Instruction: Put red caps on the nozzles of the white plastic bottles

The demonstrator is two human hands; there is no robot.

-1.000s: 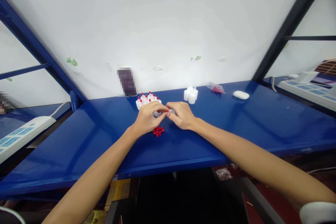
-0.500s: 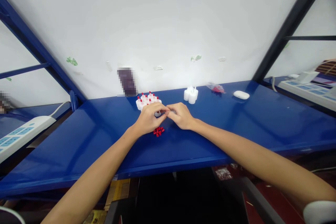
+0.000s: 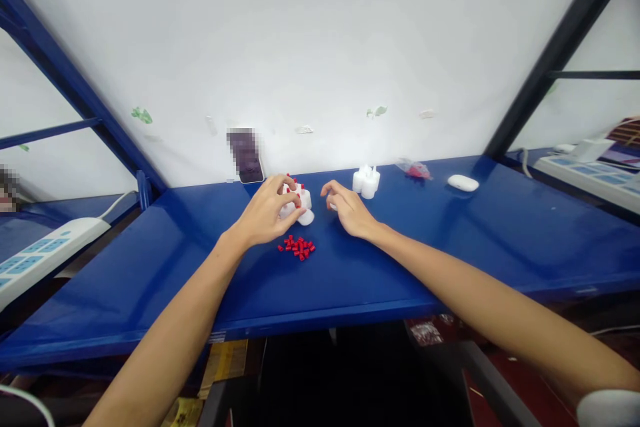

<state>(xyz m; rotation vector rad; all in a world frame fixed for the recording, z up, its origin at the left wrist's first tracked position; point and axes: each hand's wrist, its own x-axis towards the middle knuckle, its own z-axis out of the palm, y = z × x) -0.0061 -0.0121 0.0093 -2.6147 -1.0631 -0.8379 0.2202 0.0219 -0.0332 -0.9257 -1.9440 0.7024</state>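
My left hand (image 3: 267, 210) is curled, thumb and fingers closed round a small white bottle (image 3: 306, 217) that is tilted, its rounded base facing right. Just behind it stands a cluster of white bottles with red caps (image 3: 303, 195), partly hidden by my fingers. To the right, my right hand (image 3: 347, 209) hovers over the table, fingers bent and apart. A small pale patch shows under its fingertips, too unclear to name. Loose red caps (image 3: 300, 248) lie in a pile in front of my left hand.
Uncapped white bottles (image 3: 367, 181) stand together behind my right hand. Farther right are a clear bag with red pieces (image 3: 416, 169) and a white oval case (image 3: 463, 183). A phone (image 3: 247, 157) leans on the wall behind the blue table (image 3: 430, 240). Power strips flank both sides.
My hands were together at the middle and have parted. The left moved left toward the capped bottles with the white bottle; the right shifted slightly right and its fingers spread. More red caps show.
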